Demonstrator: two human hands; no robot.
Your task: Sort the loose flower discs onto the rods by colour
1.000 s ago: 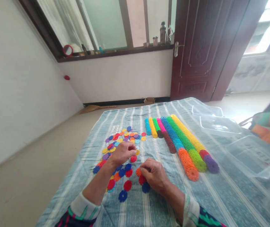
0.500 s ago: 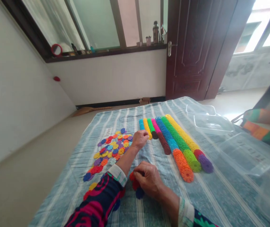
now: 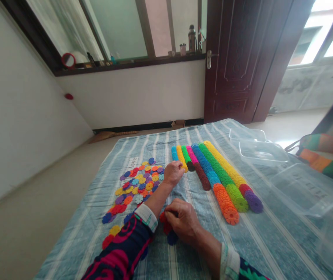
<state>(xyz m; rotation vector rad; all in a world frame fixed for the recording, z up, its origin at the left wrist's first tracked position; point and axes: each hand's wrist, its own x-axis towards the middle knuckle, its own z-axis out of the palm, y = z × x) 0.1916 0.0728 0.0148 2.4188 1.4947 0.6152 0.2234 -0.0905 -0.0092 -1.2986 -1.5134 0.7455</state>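
My left hand [image 3: 173,173] reaches forward with its fingers pinched at the near end of a short yellow row [image 3: 181,154] of overlapping plastic flower discs; what lies between the fingertips is hidden. Closer to me, my right hand [image 3: 184,221] is closed, thumb and fingers on red flower discs [image 3: 166,229], with a dark blue disc [image 3: 172,238] just below. Left of my forearm spreads a loose mix of flower discs [image 3: 138,181] in several colours. Longer rows lie to the right, among them a blue row [image 3: 203,159], a green row [image 3: 215,165] and an orange row [image 3: 224,202].
Clear plastic boxes [image 3: 262,151] and a clear lid [image 3: 309,188] lie along the right of the striped bedcover [image 3: 195,264]. A colourful bag [image 3: 324,155] sits beyond them. Behind the bed stand a wall and a dark red door [image 3: 236,89].
My left hand has shifted very slightly right at the yellow row's end. My right hand stays in place on the red discs.
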